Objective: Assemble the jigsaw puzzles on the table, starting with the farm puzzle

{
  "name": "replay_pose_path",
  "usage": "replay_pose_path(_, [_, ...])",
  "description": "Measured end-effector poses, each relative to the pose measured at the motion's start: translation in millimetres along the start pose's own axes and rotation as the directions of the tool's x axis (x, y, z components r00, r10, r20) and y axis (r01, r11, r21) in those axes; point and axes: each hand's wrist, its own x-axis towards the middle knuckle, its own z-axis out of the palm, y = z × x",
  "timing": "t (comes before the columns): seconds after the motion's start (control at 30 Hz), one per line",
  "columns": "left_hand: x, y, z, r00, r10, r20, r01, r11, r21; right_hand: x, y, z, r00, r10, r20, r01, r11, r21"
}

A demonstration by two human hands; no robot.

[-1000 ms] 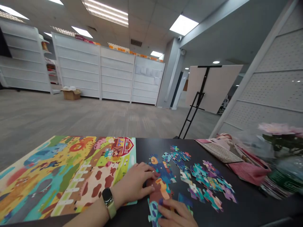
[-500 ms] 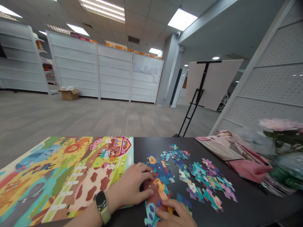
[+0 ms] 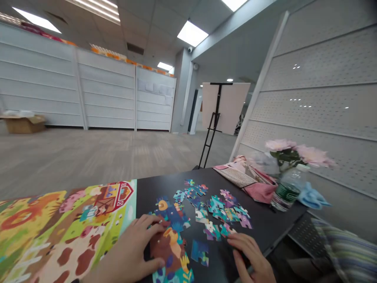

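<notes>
From my feed, the joined puzzle section (image 3: 172, 245) lies at the bottom centre of the frame, on the black table (image 3: 165, 188), between the two hands but closer to the left one. I see the left hand (image 3: 134, 247) with its fingers and thumb spread apart, thumb and fingertips over the section's left edge, gripping nothing. The right hand (image 3: 251, 255), at the lower right, is loosely bent with a gap between finger and thumb and nothing pinched there. Its fingertips are just below the loose puzzle pieces (image 3: 229, 210) right of centre; I cannot tell whether they touch. A separate blue puzzle piece (image 3: 200, 251) lies just right of the section, apart from the right hand. At lower left I have the farm-animal picture sheet (image 3: 94, 232), partly behind the left hand. The pink bag (image 3: 260, 190) and water bottle (image 3: 288, 188) stand farther right.
</notes>
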Motion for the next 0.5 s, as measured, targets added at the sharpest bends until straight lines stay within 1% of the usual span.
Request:
replay_pose_path(0.07, [1,-3,4,1.0,-0.005,-0.006,0.005,1.0,-0.001,-6,13,-6,0.998,-0.023,0.055,0.029,0.994,-0.104])
replay_pose_path(0.13, [2,-5,10,1.0,-0.007,-0.027,0.008,1.0,0.014,-11,24,-10,0.995,-0.023,0.095,0.04,0.983,-0.182])
replay_pose_path(0.23, [5,-8,16,0.996,0.012,-0.094,-0.007,0.999,0.052,-11,36,-13,0.997,0.023,0.069,-0.005,0.966,-0.257])
replay_pose_path(0.37, [8,-10,19,0.986,0.065,-0.152,-0.051,0.994,0.093,-6,45,-14,0.996,0.089,-0.008,-0.088,0.966,-0.245])
replay_pose_path(0.5, [8,-11,20,0.981,0.091,-0.171,-0.07,0.989,0.128,-1,55,-12,0.994,0.102,-0.042,-0.108,0.973,-0.205])
